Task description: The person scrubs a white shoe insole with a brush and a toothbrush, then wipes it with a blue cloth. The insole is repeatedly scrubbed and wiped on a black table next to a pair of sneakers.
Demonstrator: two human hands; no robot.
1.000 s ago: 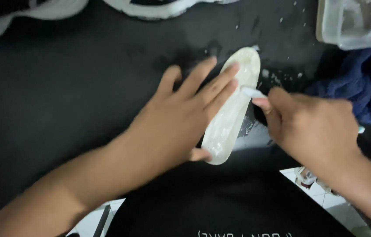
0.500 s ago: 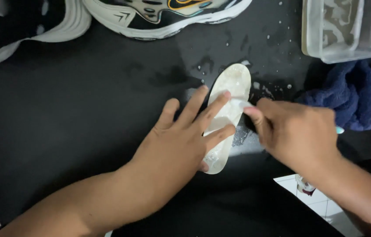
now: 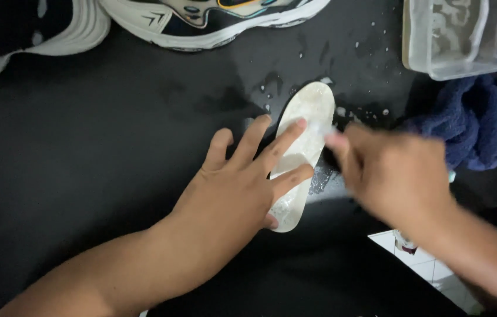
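left grip (image 3: 242, 176), fingers spread flat, pins the white insole (image 3: 301, 147) lying on the wet black counter (image 3: 84, 147), while the blurred right grip (image 3: 395, 176) at 3 o'clock looks clenched on something unclear.

Motion blur smears the right hand (image 3: 392, 176), hiding whatever its fingers (image 3: 338, 142) grip.

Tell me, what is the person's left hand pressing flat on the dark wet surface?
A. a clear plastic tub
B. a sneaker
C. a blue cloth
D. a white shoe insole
D: the left hand lies spread, fingers on the white insole.
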